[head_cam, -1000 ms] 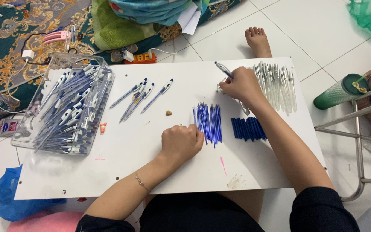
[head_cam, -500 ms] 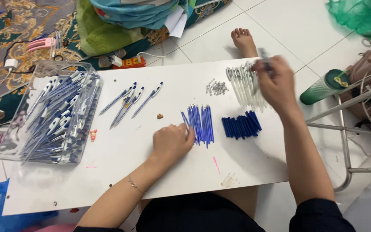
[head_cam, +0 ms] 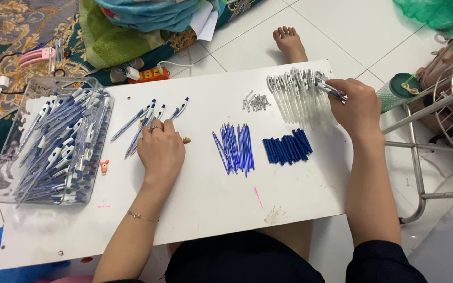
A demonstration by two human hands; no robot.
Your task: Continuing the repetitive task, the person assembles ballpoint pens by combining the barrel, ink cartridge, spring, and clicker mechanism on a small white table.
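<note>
My right hand (head_cam: 358, 107) rests at the right end of the white board (head_cam: 205, 199), fingers closed on a pen part (head_cam: 330, 90) beside a row of clear pen barrels (head_cam: 299, 94). My left hand (head_cam: 159, 149) lies on the board with its fingertips on a few finished blue-and-white pens (head_cam: 148, 119). Between the hands lie a fan of blue ink refills (head_cam: 235, 147), a pile of dark blue pen grips (head_cam: 287, 149) and a small heap of metal springs (head_cam: 256, 101).
A clear plastic tray (head_cam: 6, 178) full of assembled pens sits at the board's left end. A metal frame stand (head_cam: 425, 147) and a green bottle (head_cam: 397, 90) are on the right. Cloth bundles, a charger and a bare foot (head_cam: 289, 43) lie beyond the board.
My left hand has slid left from the refills to the finished pens. My right hand moved right and came down onto the clear barrels, holding a pen part.
</note>
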